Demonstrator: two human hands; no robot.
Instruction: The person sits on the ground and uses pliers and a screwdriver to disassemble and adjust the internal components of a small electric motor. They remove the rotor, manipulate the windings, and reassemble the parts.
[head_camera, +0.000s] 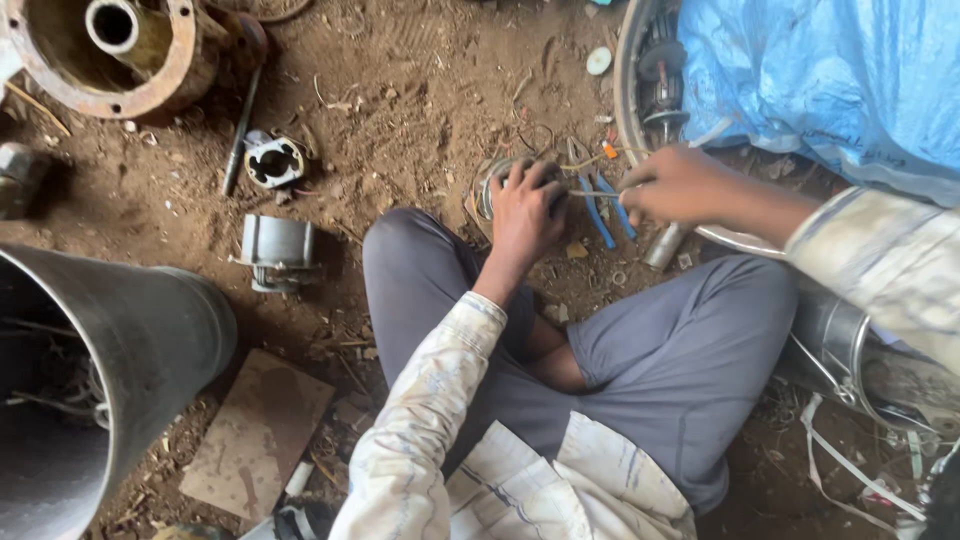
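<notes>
I sit cross-legged on a dirt floor. My left hand (525, 205) rests on top of a small round motor part (488, 192) on the ground, fingers curled over it. My right hand (672, 185) grips a thin metal tool (592, 194) whose tip points toward the left hand. Blue-handled pliers (603, 215) lie on the dirt just under the tool. Thin orange and yellow wires (600, 156) trail from the part.
A large rusty flanged housing (120, 50) stands far left, with a long rod (240, 125) and two small metal motor pieces (272, 160) (275, 250) near it. A big steel cylinder (120, 350) fills the lower left. Blue plastic sheet (830, 70) covers a machine on the right.
</notes>
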